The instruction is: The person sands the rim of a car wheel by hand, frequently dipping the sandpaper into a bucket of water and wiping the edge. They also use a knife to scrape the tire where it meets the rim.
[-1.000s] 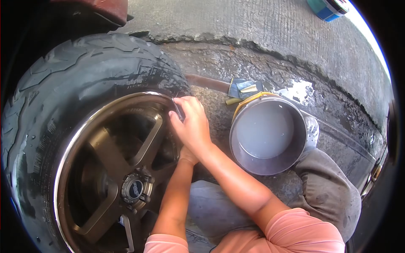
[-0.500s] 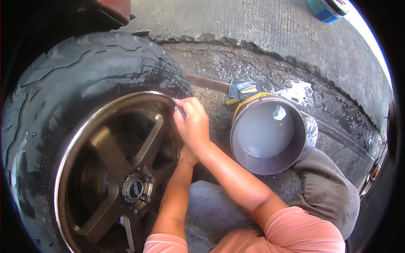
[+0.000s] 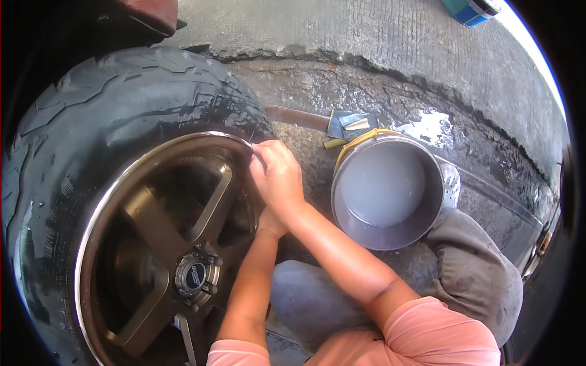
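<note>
My right hand [image 3: 278, 180] is closed in a pinch at the upper right edge of a bronze wheel rim [image 3: 143, 213]. Between thumb and fingers shows a small dark strip [image 3: 260, 160], pressed to the rim's lip; its kind is hard to make out. Under my right wrist, my left hand [image 3: 271, 223] reaches to the rim's right side, its fingers hidden. Around the rim sits a wet black tire [image 3: 110, 116] with chunky tread. Bare bright metal runs along part of the lip.
Right of my hands stands a grey bucket [image 3: 433, 210] of cloudy water. Dark sheets [image 3: 342, 124] with a pale piece on top lie behind it, beside a yellowish stick [image 3: 334, 143]. A blue tub [image 3: 470, 11] stands on the cracked concrete [image 3: 366, 30].
My right hand stays at the rim's edge with slight finger movement, and less of the dark strip shows. The whole view has shifted slightly.
</note>
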Demonstrator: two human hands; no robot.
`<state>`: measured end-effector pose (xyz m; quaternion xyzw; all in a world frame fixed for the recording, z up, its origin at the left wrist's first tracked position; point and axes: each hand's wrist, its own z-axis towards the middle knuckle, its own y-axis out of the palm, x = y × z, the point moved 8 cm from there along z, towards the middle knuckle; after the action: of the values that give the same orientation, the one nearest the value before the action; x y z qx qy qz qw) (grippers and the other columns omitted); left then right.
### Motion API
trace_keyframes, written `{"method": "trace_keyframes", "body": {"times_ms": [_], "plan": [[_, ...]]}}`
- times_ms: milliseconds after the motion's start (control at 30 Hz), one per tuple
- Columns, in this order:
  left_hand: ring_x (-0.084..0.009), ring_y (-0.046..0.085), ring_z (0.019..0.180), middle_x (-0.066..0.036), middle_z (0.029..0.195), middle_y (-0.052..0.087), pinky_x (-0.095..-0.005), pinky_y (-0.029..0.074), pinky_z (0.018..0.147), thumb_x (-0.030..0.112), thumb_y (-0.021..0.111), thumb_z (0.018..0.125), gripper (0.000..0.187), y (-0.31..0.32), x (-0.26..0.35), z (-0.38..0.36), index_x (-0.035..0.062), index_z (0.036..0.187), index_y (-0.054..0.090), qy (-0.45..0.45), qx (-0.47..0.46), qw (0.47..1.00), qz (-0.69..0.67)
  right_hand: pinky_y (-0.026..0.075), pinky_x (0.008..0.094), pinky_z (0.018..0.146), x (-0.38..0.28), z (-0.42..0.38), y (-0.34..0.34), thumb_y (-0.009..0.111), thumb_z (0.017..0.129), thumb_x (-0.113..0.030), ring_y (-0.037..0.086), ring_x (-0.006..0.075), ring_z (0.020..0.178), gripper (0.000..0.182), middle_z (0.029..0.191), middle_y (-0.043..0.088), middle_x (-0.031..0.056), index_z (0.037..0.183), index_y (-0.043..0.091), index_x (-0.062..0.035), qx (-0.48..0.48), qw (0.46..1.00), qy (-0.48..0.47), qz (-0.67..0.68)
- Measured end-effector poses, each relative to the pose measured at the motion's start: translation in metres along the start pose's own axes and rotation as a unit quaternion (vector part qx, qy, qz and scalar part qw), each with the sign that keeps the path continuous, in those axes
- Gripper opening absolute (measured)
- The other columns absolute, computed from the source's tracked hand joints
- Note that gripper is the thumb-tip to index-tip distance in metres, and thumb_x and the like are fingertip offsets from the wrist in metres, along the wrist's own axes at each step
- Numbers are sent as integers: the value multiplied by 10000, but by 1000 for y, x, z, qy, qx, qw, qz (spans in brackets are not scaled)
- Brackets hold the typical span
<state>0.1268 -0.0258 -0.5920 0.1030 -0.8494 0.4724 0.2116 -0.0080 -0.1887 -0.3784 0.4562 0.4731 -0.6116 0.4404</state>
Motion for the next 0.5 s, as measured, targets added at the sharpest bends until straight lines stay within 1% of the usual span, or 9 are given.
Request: {"method": "trace_keyframes", "body": {"times_ms": [33,133,167,200,267,300,367,433,500], "plan": [[-314,435,1366,-111,1608,392,-539,276,1186,513,334,1023,666,3,6,1,142,1574,371,36,-6,977,211,557,406,870,-2,1,1,708,833,-40,682,326,966,208,1016,689,134,1038,723,-9,2,1000,-2,7],[-315,476,1354,-129,1573,438,-511,306,1191,469,380,1024,598,3,6,-1,115,1501,454,82,35,976,200,552,405,866,-9,5,-1,714,833,-47,674,321,975,200,1022,684,127,1029,730,-11,9,999,-12,28],[-309,477,1365,-132,1556,457,-494,311,1198,450,394,1023,562,1,-3,-3,106,1459,484,25,47,997,-56,536,435,849,-5,0,0,703,842,-75,644,321,965,201,1004,640,124,1037,723,-33,10,999,-13,32],[-304,478,1376,-135,1540,476,-477,315,1204,430,409,1023,526,-2,-5,-3,98,1417,513,-32,58,949,-308,535,433,849,0,-3,3,709,842,-77,642,324,966,206,1003,638,125,1042,721,-33,4,1000,-3,27],[-295,482,1391,-140,1507,512,-450,327,1211,398,436,1020,463,-8,1,0,83,1338,558,-24,74,951,-299,533,429,847,12,-11,6,720,843,-83,639,329,968,216,1000,635,126,1054,717,-35,-11,1000,21,11],[-292,484,1395,-142,1489,527,-439,334,1212,385,449,1018,435,-2,-4,2,78,1300,573,39,80,995,-36,531,431,841,6,-7,5,727,838,-71,638,330,962,221,991,630,127,1055,715,-33,4,999,25,42],[-287,486,1398,-144,1469,544,-430,343,1211,373,459,1017,411,16,-3,-7,72,1266,588,91,75,969,218,528,435,842,-3,-1,3,728,835,-62,637,330,955,214,984,628,129,1046,718,-30,11,998,20,61],[-283,489,1393,-143,1461,548,-437,344,1208,377,457,1017,417,13,-3,-5,71,1269,588,93,74,969,216,537,402,825,-3,-1,0,721,849,-40,646,319,933,192,966,634,135,1040,727,-19,19,999,5,51],[-281,495,1387,-143,1450,556,-448,342,1208,382,461,1014,420,7,3,0,70,1264,591,102,74,964,235,537,402,822,2,-3,2,723,849,-42,646,321,930,206,963,634,136,1055,722,-19,9,999,21,44]]}}
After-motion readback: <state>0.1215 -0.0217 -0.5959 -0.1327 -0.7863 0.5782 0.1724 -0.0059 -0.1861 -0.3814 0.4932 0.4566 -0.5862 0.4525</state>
